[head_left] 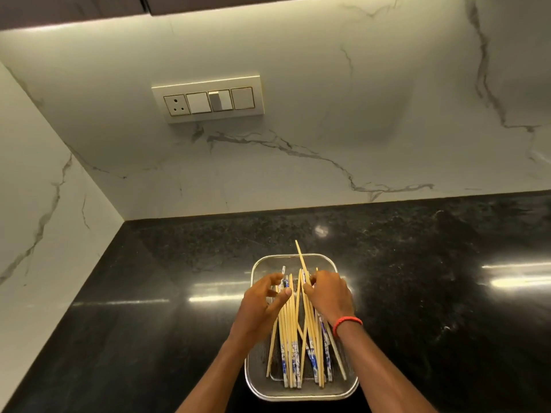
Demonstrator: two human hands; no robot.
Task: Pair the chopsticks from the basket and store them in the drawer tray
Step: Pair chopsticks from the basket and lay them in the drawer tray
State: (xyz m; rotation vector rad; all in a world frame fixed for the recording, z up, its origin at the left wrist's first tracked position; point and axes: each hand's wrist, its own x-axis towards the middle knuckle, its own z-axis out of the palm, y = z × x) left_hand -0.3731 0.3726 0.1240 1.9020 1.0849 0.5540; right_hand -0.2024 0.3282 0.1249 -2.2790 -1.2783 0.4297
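- A shallow rectangular steel-mesh basket (301, 393) is being kept on the glossy black stone counter (149, 293), near the viewer; a loose heap of pale wooden chopsticks with blue-and-white patterned ends (290, 338) is lying lengthwise in it.
- The heap is being worked from both sides. The left hand (262, 305) is being held over the left of the heap with fingers spread wide; whether any stick is being gripped cannot be told.
- The right hand (328, 296), with a red band (347, 323) at the wrist, is being closed narrowly around a few sticks at the far end; one stick (301, 256) is being tilted past the far rim.
- Patterned ends are being seen at both the near and far ends, so a mismatched or head-to-tail pair is judged likely if sticks are being taken by feel.
- The raised stick is judged liable to slip onto the counter, being pinched near one end only.
- Crossed sticks are judged likely to be dragged out together.
- The drawer tray is not being shown.
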